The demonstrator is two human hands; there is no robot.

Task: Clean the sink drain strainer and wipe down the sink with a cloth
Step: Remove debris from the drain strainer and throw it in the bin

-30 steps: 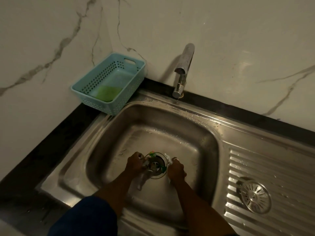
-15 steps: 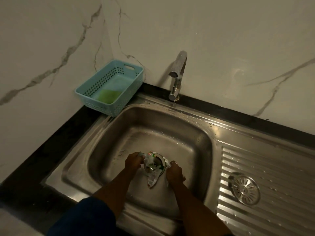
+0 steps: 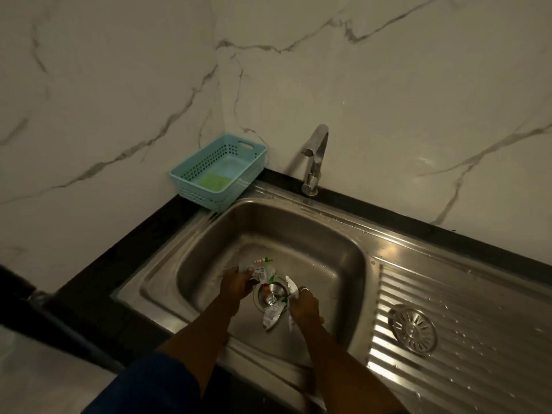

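Observation:
A steel sink [image 3: 328, 243] has its drain opening [image 3: 270, 295] in the middle of the basin floor, with wrapper scraps in and around it. My left hand [image 3: 236, 282] is closed on a crumpled white, red and green wrapper [image 3: 261, 270] at the drain's left rim. My right hand [image 3: 304, 304] grips another white wrapper piece [image 3: 291, 286] at the drain's right rim. A further torn wrapper [image 3: 273, 315] lies just in front of the drain. The round metal drain strainer [image 3: 413, 330] lies apart on the ribbed drainboard [image 3: 478, 294] to the right.
A light blue perforated basket [image 3: 194, 186] holding a green cloth or sponge [image 3: 213, 182] stands at the sink's back left corner. A steel tap [image 3: 315, 158] rises behind the basin. Marble walls close the back and left. Black countertop [image 3: 119, 264] borders the sink.
The camera view has tilted up and shifted left. Both hands have drawn wrapper pieces up and apart from the drain; the left hand's wrapper is now clear of the opening.

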